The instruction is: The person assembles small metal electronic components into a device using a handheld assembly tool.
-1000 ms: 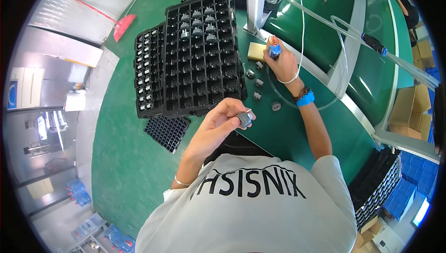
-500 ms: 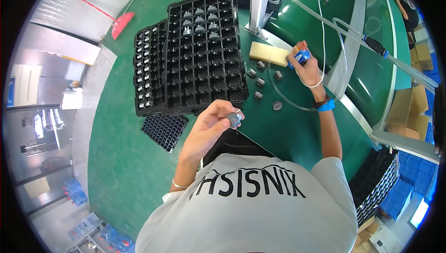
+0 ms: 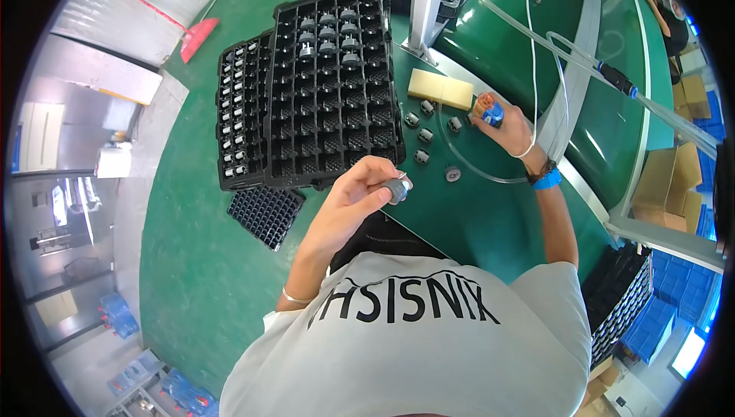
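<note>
In my left hand I pinch a small grey cylindrical part between thumb and fingers, over the bench's front edge. My right hand is closed around a blue handheld object with an orange-brown end; its exact kind is unclear. Beside that hand lies a yellow foam block. Several small grey-and-silver parts lie loose on the green bench between my hands, with a round grey one nearest me. Left of them is a black compartment tray, its far pockets partly filled with similar grey parts.
A second black tray with rows of small pale parts sits at the left, and a small black grid tray lies nearer. A clear tube curves across the bench. A white metal post and hanging cables stand beyond.
My right hand has come nearer me, away from the foam block, with the blue object now tilted differently. My left hand has shifted slightly right, still pinching the grey part.
</note>
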Tool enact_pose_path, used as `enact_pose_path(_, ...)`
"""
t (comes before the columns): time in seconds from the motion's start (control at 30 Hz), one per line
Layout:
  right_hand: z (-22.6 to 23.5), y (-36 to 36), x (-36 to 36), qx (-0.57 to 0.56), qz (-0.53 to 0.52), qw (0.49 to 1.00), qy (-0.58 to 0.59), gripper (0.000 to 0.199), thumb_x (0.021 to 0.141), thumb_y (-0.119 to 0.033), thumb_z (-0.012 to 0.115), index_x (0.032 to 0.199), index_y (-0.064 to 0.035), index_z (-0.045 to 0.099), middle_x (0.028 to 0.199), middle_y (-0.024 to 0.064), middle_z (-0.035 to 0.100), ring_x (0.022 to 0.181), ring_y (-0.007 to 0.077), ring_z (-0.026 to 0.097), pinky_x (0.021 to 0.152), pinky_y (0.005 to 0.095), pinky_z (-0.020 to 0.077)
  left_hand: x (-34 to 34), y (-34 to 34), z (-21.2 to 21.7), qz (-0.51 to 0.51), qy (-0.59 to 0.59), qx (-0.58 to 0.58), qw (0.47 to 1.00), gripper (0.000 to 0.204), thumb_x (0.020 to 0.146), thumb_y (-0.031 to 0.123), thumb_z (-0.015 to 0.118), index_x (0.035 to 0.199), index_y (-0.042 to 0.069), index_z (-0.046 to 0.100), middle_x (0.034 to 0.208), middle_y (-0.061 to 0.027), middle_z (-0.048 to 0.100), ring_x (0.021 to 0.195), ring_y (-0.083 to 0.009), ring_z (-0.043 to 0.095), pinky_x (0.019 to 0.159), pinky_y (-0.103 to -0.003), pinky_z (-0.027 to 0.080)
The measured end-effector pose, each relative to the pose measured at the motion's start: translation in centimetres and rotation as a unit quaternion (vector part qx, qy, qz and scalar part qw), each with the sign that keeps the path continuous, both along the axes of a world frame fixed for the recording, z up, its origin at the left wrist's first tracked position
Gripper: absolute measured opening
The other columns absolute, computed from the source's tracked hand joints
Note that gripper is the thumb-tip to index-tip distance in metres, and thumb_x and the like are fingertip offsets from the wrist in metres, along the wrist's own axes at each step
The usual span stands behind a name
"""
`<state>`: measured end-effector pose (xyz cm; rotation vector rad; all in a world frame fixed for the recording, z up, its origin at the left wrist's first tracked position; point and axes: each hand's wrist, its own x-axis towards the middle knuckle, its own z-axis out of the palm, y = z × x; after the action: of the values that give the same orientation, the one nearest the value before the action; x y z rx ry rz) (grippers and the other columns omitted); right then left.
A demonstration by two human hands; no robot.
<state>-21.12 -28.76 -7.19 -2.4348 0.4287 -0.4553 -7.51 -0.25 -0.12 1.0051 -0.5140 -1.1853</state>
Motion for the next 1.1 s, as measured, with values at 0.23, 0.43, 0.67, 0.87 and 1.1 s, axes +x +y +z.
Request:
enact_pose_path(0.23, 0.3, 0.8, 0.4, 0.349, -0.008, 0.922, -0.165, 0.034, 0.080, -0.019, 0.063, 0.107, -0.0036, 0.052, 0.100, 0.0090, 0.058, 0.089, 0.0177, 0.056, 0.081, 0.0296, 0.0436, -0.1, -2.6, 0.6, 0.044, -0.071, -0.029, 0.996, 0.028, 0.080, -0.006, 0.058, 0.106, -0.001, 0.051, 0.101, -0.0067, 0.055, 0.094, -0.0118, 0.054, 0.086, -0.026, 0.043)
enact_pose_path(0.43, 7.8, 7.5, 3.1, 0.684, 0.027, 0.711, -0.159, 0.043, 0.086, -0.038, 0.049, 0.109, -0.0016, 0.048, 0.098, 0.0094, 0.057, 0.085, 0.0144, 0.057, 0.076, 0.0243, 0.0456, -0.2, -5.8, 0.5, 0.087, -0.206, -0.160, 0.962, 0.023, 0.074, -0.011, 0.061, 0.095, -0.004, 0.057, 0.099, -0.0081, 0.050, 0.087, -0.0146, 0.054, 0.078, -0.026, 0.045)
enact_pose_path(0.67, 8.5, 8.8, 3.1, 0.676, 0.033, 0.727, -0.116, 0.042, 0.089, -0.036, 0.046, 0.107, 0.0010, 0.049, 0.099, 0.0090, 0.057, 0.087, 0.0151, 0.058, 0.079, 0.0268, 0.0465, -0.5, -5.8, 0.4, 0.110, -0.263, -0.170, 0.943, 0.025, 0.069, -0.009, 0.067, 0.091, -0.001, 0.060, 0.099, -0.0088, 0.051, 0.085, -0.0155, 0.055, 0.071, -0.026, 0.048)
enact_pose_path(0.87, 8.8, 10.1, 2.4, 0.642, 0.020, 0.756, -0.122, 0.040, 0.090, -0.034, 0.044, 0.110, 0.0006, 0.048, 0.098, 0.0087, 0.056, 0.088, 0.0146, 0.057, 0.081, 0.0272, 0.0463, -1.6, -4.7, -0.2, 0.160, -0.379, -0.114, 0.905, 0.029, 0.068, -0.007, 0.070, 0.094, -0.002, 0.058, 0.098, -0.0090, 0.048, 0.091, -0.0180, 0.054, 0.079, -0.027, 0.048)
enact_pose_path(1.1, 1.2, 3.3, 4.4, 0.510, -0.091, 0.820, -0.244, 0.032, 0.089, -0.023, 0.052, 0.111, -0.0001, 0.049, 0.097, 0.0057, 0.057, 0.087, 0.0136, 0.058, 0.077, 0.0255, 0.0467, 4.3, -4.9, 2.8, 0.192, -0.556, 0.003, 0.809, 0.030, 0.072, 0.006, 0.068, 0.101, 0.006, 0.059, 0.100, -0.0093, 0.058, 0.090, -0.0228, 0.056, 0.075, -0.031, 0.047)
